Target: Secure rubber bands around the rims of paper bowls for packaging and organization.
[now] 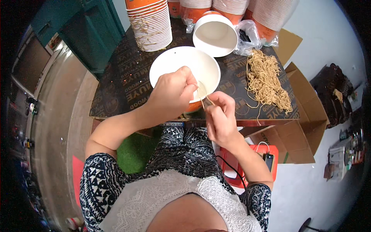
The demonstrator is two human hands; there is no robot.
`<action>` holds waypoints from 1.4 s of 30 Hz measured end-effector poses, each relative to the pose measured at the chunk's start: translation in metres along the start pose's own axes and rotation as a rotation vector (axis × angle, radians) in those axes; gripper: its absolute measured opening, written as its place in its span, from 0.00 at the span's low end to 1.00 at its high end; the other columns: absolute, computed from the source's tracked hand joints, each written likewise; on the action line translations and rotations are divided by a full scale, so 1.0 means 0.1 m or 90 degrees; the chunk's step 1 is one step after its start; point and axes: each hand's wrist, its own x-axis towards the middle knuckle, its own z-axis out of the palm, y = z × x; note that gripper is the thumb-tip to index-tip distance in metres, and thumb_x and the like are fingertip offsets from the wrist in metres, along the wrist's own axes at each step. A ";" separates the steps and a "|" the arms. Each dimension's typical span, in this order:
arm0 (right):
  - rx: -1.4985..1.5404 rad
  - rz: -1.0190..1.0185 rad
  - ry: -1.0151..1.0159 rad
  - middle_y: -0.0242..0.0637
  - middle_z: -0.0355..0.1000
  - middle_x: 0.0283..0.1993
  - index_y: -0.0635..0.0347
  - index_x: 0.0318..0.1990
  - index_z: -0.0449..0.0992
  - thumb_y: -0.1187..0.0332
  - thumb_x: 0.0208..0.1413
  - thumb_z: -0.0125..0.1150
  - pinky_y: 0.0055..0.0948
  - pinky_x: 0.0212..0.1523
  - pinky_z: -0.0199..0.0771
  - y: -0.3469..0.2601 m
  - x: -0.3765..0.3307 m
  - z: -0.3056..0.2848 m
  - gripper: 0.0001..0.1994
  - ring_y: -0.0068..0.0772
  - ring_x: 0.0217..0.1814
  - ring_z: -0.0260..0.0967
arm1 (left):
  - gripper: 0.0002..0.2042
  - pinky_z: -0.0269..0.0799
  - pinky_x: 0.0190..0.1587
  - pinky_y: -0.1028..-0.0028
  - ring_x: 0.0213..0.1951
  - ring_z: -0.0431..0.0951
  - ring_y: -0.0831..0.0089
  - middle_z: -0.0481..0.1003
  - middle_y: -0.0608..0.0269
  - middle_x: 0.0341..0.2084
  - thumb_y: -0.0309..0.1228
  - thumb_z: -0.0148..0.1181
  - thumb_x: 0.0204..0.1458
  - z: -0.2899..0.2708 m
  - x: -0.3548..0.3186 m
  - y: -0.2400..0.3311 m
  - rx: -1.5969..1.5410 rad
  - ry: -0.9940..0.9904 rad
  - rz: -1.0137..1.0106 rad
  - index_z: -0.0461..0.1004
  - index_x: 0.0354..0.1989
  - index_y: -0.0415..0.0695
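Observation:
Above the near rim of a wide white paper tub (pixel 162 65), both my hands are closed in pinches. Between them runs a thin tan string (pixel 201 92), looped near the fingertips. My left hand (pixel 174 91) grips one part of it, knuckles up, covering part of the tub's opening. On the right and slightly lower, my right hand (pixel 221 118) pinches another part in front of the tub. The tub stands upright near the table's front edge, and a bit of its orange outside shows below the rim. A heap of the same tan string (pixel 267 83) lies tangled at the table's right side.
A tall stack of paper tubs (pixel 150 29) stands back left. Behind, another white tub (pixel 215 36) lies tipped, its mouth toward me, beside a clear plastic bag (pixel 249 36). More bagged stacks line the back. An open cardboard box (pixel 305 112) is right of the dark table (pixel 127 83).

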 end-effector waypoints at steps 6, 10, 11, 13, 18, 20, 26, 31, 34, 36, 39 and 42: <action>-0.163 -0.125 0.053 0.47 0.69 0.46 0.67 0.37 0.74 0.76 0.40 0.63 0.32 0.29 0.66 0.13 0.02 0.01 0.13 0.37 0.31 0.66 | 0.04 0.74 0.30 0.60 0.25 0.79 0.53 0.76 0.48 0.19 0.25 0.58 0.50 -0.02 0.10 0.02 0.085 0.019 -0.022 0.72 0.28 0.37; -0.269 -0.188 0.020 0.35 0.72 0.34 0.61 0.37 0.76 0.71 0.39 0.63 0.31 0.27 0.59 0.06 0.16 -0.12 0.13 0.31 0.28 0.64 | 0.04 0.74 0.30 0.57 0.27 0.79 0.51 0.76 0.47 0.19 0.25 0.58 0.49 0.00 0.08 0.06 0.157 0.021 -0.001 0.72 0.29 0.38; -0.270 -0.188 0.020 0.35 0.72 0.34 0.61 0.37 0.76 0.71 0.39 0.63 0.31 0.27 0.59 0.08 0.19 -0.12 0.13 0.31 0.28 0.64 | 0.04 0.74 0.30 0.57 0.27 0.79 0.51 0.76 0.47 0.19 0.25 0.58 0.49 0.01 0.07 0.06 0.157 0.021 0.001 0.72 0.29 0.38; -0.260 -0.178 0.082 0.33 0.70 0.31 0.60 0.37 0.76 0.71 0.38 0.64 0.31 0.27 0.59 0.09 0.23 -0.11 0.14 0.31 0.27 0.64 | 0.03 0.73 0.29 0.58 0.26 0.79 0.51 0.75 0.48 0.21 0.25 0.58 0.50 0.04 0.03 0.05 0.163 0.038 0.073 0.71 0.30 0.40; 0.167 0.341 0.129 0.31 0.70 0.25 0.65 0.37 0.76 0.78 0.57 0.60 0.23 0.28 0.65 0.00 0.31 -0.02 0.02 0.21 0.25 0.64 | 0.04 0.73 0.27 0.61 0.24 0.78 0.54 0.76 0.54 0.23 0.23 0.60 0.49 0.04 -0.03 -0.02 0.228 0.116 0.316 0.71 0.31 0.42; 0.368 0.468 0.122 0.20 0.69 0.26 0.68 0.36 0.75 0.75 0.61 0.59 0.13 0.26 0.60 -0.04 0.36 -0.06 0.04 0.06 0.26 0.58 | 0.05 0.73 0.26 0.62 0.23 0.78 0.56 0.76 0.56 0.23 0.23 0.61 0.48 0.03 -0.03 -0.02 0.245 0.136 0.391 0.71 0.32 0.42; 0.428 0.503 0.095 0.19 0.67 0.25 0.66 0.35 0.76 0.75 0.61 0.59 0.12 0.25 0.57 -0.03 0.35 -0.04 0.04 0.06 0.25 0.56 | 0.06 0.73 0.28 0.67 0.24 0.78 0.61 0.75 0.58 0.22 0.23 0.63 0.48 0.10 -0.06 -0.09 0.108 0.148 0.265 0.71 0.30 0.41; 0.427 0.514 0.090 0.18 0.66 0.25 0.66 0.34 0.76 0.75 0.61 0.59 0.12 0.25 0.56 -0.06 0.35 -0.02 0.04 0.06 0.25 0.55 | 0.05 0.71 0.32 0.68 0.24 0.74 0.66 0.75 0.60 0.21 0.25 0.63 0.48 0.03 -0.01 0.01 0.057 0.052 0.140 0.72 0.27 0.41; 0.433 0.515 0.089 0.18 0.66 0.24 0.66 0.34 0.76 0.75 0.60 0.59 0.13 0.24 0.55 -0.07 0.35 -0.01 0.04 0.06 0.24 0.55 | 0.04 0.68 0.40 0.65 0.25 0.72 0.67 0.76 0.62 0.21 0.26 0.63 0.48 -0.01 0.01 0.00 0.118 0.037 0.183 0.74 0.26 0.42; 0.437 0.516 0.091 0.17 0.66 0.23 0.66 0.34 0.76 0.75 0.60 0.59 0.13 0.23 0.55 -0.08 0.35 0.00 0.04 0.06 0.23 0.54 | 0.04 0.66 0.45 0.64 0.25 0.73 0.68 0.76 0.63 0.21 0.27 0.64 0.48 -0.03 0.03 -0.02 0.095 0.008 0.164 0.75 0.27 0.42; 0.443 0.535 0.090 0.17 0.66 0.22 0.66 0.33 0.77 0.74 0.61 0.59 0.13 0.22 0.54 -0.08 0.36 0.00 0.05 0.05 0.22 0.54 | 0.04 0.63 0.55 0.59 0.26 0.76 0.69 0.77 0.64 0.21 0.28 0.64 0.48 -0.05 0.03 -0.01 0.050 -0.043 0.133 0.77 0.28 0.43; 0.456 0.564 0.095 0.18 0.67 0.21 0.65 0.32 0.77 0.72 0.61 0.59 0.13 0.20 0.53 -0.09 0.37 -0.01 0.07 0.06 0.20 0.55 | 0.04 0.57 0.63 0.52 0.27 0.78 0.70 0.77 0.65 0.22 0.29 0.64 0.48 -0.07 0.04 -0.01 0.031 -0.081 0.124 0.77 0.29 0.43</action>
